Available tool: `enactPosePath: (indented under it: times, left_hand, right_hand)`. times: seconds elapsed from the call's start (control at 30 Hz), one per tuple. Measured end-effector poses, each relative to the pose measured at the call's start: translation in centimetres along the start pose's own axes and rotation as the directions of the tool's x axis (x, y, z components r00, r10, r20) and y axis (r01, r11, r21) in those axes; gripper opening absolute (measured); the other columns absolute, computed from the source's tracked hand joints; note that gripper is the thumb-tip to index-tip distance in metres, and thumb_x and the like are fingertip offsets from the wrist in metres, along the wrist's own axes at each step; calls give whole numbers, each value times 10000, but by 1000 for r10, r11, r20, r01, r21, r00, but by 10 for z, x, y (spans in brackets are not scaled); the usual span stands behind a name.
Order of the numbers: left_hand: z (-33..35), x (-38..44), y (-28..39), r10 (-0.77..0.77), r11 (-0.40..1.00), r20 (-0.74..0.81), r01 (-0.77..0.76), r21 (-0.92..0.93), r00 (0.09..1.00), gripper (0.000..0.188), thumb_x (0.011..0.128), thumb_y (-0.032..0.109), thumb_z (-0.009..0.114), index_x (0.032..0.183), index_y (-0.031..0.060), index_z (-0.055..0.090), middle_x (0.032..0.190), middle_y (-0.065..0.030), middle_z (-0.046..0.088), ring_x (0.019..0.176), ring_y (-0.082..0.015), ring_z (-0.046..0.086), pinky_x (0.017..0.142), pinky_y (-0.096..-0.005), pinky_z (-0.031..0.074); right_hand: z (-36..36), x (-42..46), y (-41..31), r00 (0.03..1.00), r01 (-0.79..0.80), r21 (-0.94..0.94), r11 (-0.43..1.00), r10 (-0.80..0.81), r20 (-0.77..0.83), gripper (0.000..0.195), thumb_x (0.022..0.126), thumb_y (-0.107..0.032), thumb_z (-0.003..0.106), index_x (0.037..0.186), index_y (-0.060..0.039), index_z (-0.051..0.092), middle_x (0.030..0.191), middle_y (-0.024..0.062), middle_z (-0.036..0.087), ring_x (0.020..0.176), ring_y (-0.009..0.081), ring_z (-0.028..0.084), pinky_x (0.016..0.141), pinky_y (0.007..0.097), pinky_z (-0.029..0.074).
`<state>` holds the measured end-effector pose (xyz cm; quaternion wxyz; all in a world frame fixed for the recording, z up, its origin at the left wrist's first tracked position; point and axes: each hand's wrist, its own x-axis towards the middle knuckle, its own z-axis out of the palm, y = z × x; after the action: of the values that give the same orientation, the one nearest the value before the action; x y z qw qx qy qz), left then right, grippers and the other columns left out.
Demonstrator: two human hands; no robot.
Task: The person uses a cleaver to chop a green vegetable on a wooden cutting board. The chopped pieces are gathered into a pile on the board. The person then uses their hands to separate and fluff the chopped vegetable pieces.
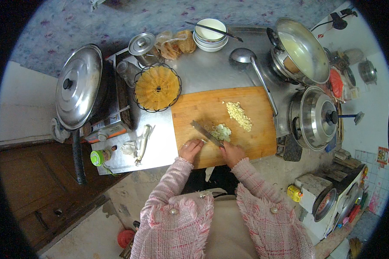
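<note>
My right hand (232,153) grips the handle of a kitchen knife (207,133), whose blade slants up and left over a wooden cutting board (194,103). Just left of the blade, the fingertips of my left hand (190,149) press on a small pale piece (203,140), probably scallion or leek. Chopped pale green-white pieces (221,132) lie against the blade's right side. Farther back on the board is a pile of finely chopped yellowish bits (239,116), perhaps garlic or ginger.
Left of the board lie scallion stalks (144,144), a green-lidded jar (97,158) and a woven basket (158,87). A ladle (258,77) rests along the board's right. Stacked bowls (210,35) stand behind. Lidded pots (321,118) and a wok (301,48) flank the right; a large lidded pan (79,85) stands left.
</note>
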<state>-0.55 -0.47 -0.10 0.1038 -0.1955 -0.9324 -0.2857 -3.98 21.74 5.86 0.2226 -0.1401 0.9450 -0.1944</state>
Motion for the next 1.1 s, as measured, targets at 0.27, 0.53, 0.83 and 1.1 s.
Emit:
enactPosePath:
  times: [0.27, 0.53, 0.83, 1.1]
  left_hand:
    - [-2, -2, 1, 23, 999, -22, -22, 22, 1000, 315, 751, 57, 560, 1053, 46, 648, 1062, -102, 633, 998, -280, 601, 877, -374, 499]
    - [-6, 2, 3, 60, 994, -37, -56, 94, 997, 330, 751, 82, 550, 1065, 72, 651, 1064, -66, 638, 989, -246, 590, 851, -346, 508]
    - [-3, 0, 1, 46, 994, -32, -43, 101, 998, 364, 757, 74, 544, 1105, 83, 652, 1074, -65, 645, 981, -250, 594, 850, -351, 512]
    - [-2, -1, 1, 43, 996, -48, -39, 78, 998, 359, 755, 61, 547, 1096, 84, 659, 1058, -67, 650, 976, -256, 595, 844, -349, 513]
  right_hand:
    - [-17, -16, -5, 993, 72, -18, 997, -73, -89, 193, 914, -262, 502, 1012, -98, 532, 809, 180, 656, 727, 385, 637, 631, 517, 484]
    - [-21, -37, -2, 987, 131, -117, 984, -141, -82, 179, 899, -239, 534, 947, -66, 538, 782, 155, 649, 703, 370, 631, 639, 479, 489]
    - [-29, -50, 8, 989, 143, -55, 988, -144, -13, 158, 913, -203, 480, 971, -61, 519, 769, 189, 645, 690, 387, 637, 635, 499, 491]
    - [-34, -52, 11, 993, 106, -153, 983, -98, 58, 141, 897, -202, 522, 907, -64, 494, 698, 191, 622, 614, 393, 616, 573, 494, 483]
